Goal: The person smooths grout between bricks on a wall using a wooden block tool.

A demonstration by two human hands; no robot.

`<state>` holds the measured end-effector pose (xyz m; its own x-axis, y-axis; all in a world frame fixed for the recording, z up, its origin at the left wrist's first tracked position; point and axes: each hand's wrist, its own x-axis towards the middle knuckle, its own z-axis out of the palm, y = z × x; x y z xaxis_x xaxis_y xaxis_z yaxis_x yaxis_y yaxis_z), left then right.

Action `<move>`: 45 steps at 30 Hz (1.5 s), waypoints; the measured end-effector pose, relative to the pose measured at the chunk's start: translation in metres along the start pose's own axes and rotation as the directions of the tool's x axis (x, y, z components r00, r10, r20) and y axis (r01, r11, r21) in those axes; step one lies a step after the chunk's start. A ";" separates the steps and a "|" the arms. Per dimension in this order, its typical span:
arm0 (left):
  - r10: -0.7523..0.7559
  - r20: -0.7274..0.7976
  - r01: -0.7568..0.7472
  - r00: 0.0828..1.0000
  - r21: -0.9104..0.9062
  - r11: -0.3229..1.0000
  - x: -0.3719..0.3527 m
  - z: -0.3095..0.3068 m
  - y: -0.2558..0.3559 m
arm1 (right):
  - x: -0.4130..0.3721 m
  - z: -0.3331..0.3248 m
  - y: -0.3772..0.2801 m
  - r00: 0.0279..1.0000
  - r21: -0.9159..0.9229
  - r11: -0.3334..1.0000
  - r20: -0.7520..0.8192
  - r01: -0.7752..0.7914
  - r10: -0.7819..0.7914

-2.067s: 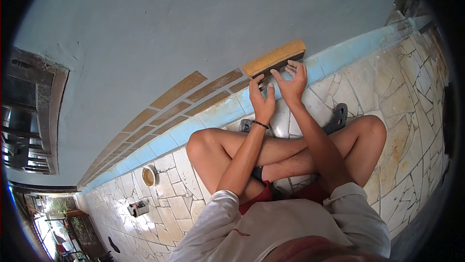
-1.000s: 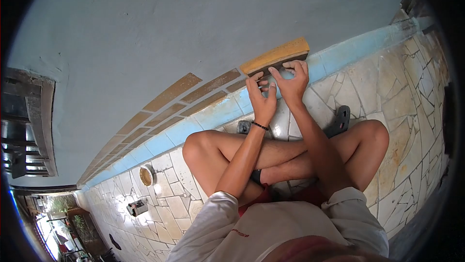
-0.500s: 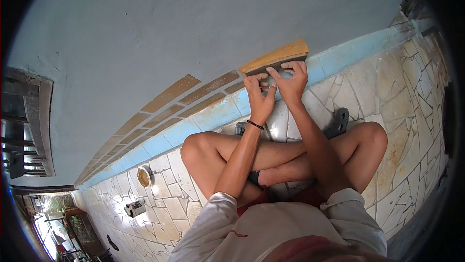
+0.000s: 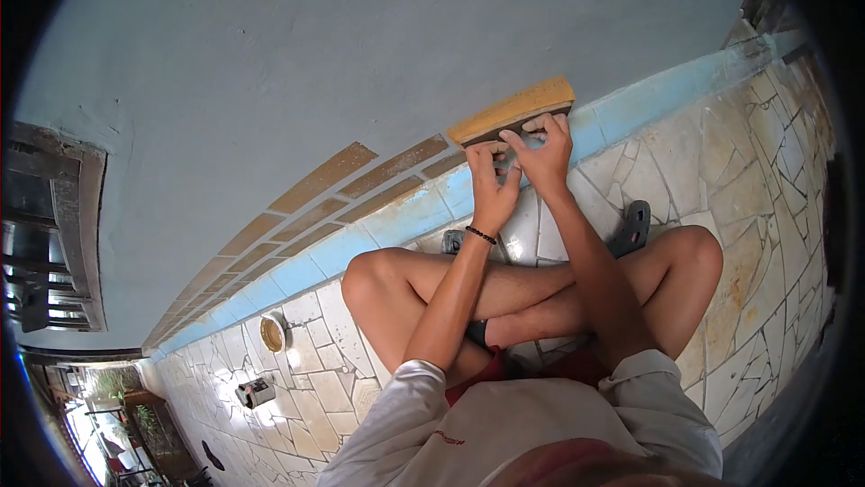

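A yellow-orange strip with a dark lower edge (image 4: 512,111) lies against the grey wall (image 4: 360,45), just above the light blue baseboard. My left hand (image 4: 494,182) is at the strip's lower left end, its fingers bent and touching the dark edge. Farther right, my right hand (image 4: 545,149) has its fingertips on the same edge, fingers curled and thumb pointing toward my left hand. Both hands press or hold the strip from below. Rows of brown brick-shaped patches (image 4: 315,214) run along the wall to the left of it.
My crossed legs (image 4: 532,289) rest on the stone-tiled floor (image 4: 739,217). A round container with brown contents (image 4: 272,333) and a small tin (image 4: 256,392) stand to the left. Grey footwear (image 4: 631,230) lies beyond my legs. A barred window (image 4: 54,226) is at the far left.
My left hand has shifted slightly right and down along the edge. My right hand stays nearly in place. The view has moved a little.
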<state>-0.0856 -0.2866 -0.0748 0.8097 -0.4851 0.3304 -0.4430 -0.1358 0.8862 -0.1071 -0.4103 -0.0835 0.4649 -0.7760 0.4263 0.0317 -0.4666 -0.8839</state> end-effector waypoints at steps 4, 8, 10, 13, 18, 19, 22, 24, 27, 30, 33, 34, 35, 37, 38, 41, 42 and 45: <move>-0.002 0.030 0.001 1.000 0.047 0.999 -0.001 0.005 -0.006 | 0.011 -0.009 0.003 0.994 -0.025 1.000 0.110 0.003 0.000; 0.061 -0.002 -0.061 0.998 0.087 0.994 -0.006 0.005 -0.007 | 0.010 -0.010 0.002 0.994 -0.020 1.000 0.109 0.005 -0.003; 0.039 -0.014 -0.039 0.999 0.041 0.998 -0.009 0.004 0.001 | 0.006 -0.010 -0.001 0.997 0.001 1.000 0.081 0.009 -0.009; 0.090 -0.022 -0.089 0.996 0.053 0.995 -0.009 0.004 0.004 | 0.003 -0.009 -0.004 0.998 0.029 1.000 0.059 0.006 -0.008; 0.084 -0.003 -0.083 0.996 0.083 0.993 -0.003 0.006 0.005 | 0.021 -0.013 -0.005 0.989 0.002 1.000 0.147 0.013 -0.013; 0.074 0.003 -0.074 0.997 0.093 0.993 -0.004 0.007 0.007 | 0.020 -0.014 -0.005 0.988 -0.004 1.000 0.156 0.002 -0.001; 0.087 0.006 -0.087 0.996 0.104 0.991 -0.001 0.006 0.006 | 0.027 -0.014 -0.007 0.985 -0.023 1.000 0.170 0.012 -0.007; 0.045 0.007 -0.045 0.999 0.085 0.995 0.000 0.007 0.005 | 0.027 -0.016 -0.006 0.982 -0.049 0.998 0.185 0.045 -0.036; 0.069 0.006 -0.069 0.998 0.100 0.993 -0.001 0.010 0.004 | 0.028 -0.018 -0.007 0.978 -0.037 0.999 0.207 0.009 -0.001; 0.185 0.013 -0.184 0.983 0.166 0.969 -0.001 0.005 -0.006 | 0.022 -0.014 -0.001 0.987 0.018 1.000 0.163 0.007 -0.009; 0.232 0.008 -0.230 0.973 0.186 0.955 -0.005 -0.001 -0.002 | 0.011 -0.009 -0.002 0.996 0.107 0.994 0.085 0.006 -0.015; 0.210 0.002 -0.208 0.978 0.171 0.963 -0.007 -0.001 -0.002 | 0.009 -0.007 -0.001 0.997 0.118 0.993 0.064 0.024 -0.032; 0.184 -0.003 -0.181 0.983 0.153 0.971 -0.009 0.000 -0.002 | 0.008 -0.006 0.001 0.998 0.113 0.993 0.059 0.030 -0.037; 0.183 -0.007 -0.179 0.983 0.160 0.971 -0.008 0.003 -0.005 | 0.005 -0.006 0.001 0.998 0.094 0.995 0.050 0.035 -0.040; 0.166 -0.015 -0.161 0.986 0.158 0.974 -0.008 0.004 -0.006 | 0.006 -0.006 0.003 0.997 0.044 0.998 0.066 0.037 -0.040; 0.106 -0.028 -0.102 0.994 0.125 0.987 -0.001 0.008 -0.001 | 0.019 -0.008 0.002 0.992 -0.044 0.998 0.126 0.038 -0.032; 0.080 -0.027 -0.076 0.996 0.112 0.991 -0.002 0.008 -0.002 | 0.024 -0.011 0.001 0.988 -0.034 0.999 0.155 0.025 -0.019; 0.093 -0.044 -0.087 0.995 0.116 0.989 -0.004 0.010 -0.004 | 0.023 -0.011 0.001 0.983 -0.024 1.000 0.180 -0.012 0.016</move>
<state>-0.0908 -0.2930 -0.0826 0.7812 -0.4574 0.4249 -0.5534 -0.1923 0.8104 -0.1064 -0.4333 -0.0728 0.6172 -0.6944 0.3700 0.0045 -0.4671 -0.8842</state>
